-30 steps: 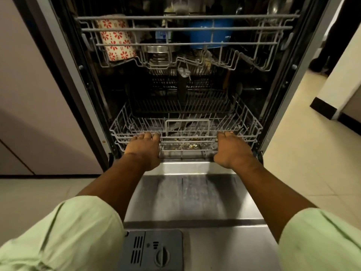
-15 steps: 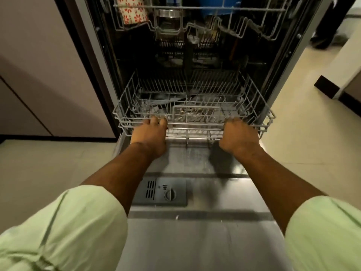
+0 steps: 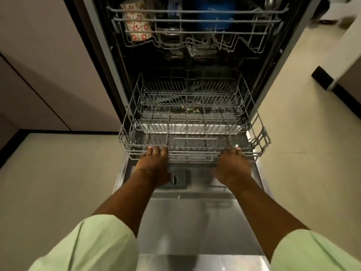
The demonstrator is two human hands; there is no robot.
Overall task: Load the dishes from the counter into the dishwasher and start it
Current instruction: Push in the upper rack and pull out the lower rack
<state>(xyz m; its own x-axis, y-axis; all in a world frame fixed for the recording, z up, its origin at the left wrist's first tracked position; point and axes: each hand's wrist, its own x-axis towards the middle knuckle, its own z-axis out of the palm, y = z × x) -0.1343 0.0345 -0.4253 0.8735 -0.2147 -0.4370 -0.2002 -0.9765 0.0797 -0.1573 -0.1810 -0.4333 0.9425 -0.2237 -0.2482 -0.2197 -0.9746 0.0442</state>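
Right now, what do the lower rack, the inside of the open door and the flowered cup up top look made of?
The lower rack looks like coated metal wire: thin grey rods, matte. The door's inner face looks like brushed stainless steel: silvery, with soft reflections. The flowered cup, white with red flowers, could be ceramic or melamine; the blur leaves it open.

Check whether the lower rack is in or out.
Partly out: the lower rack extends over the open door, left hand and right hand gripping its front.
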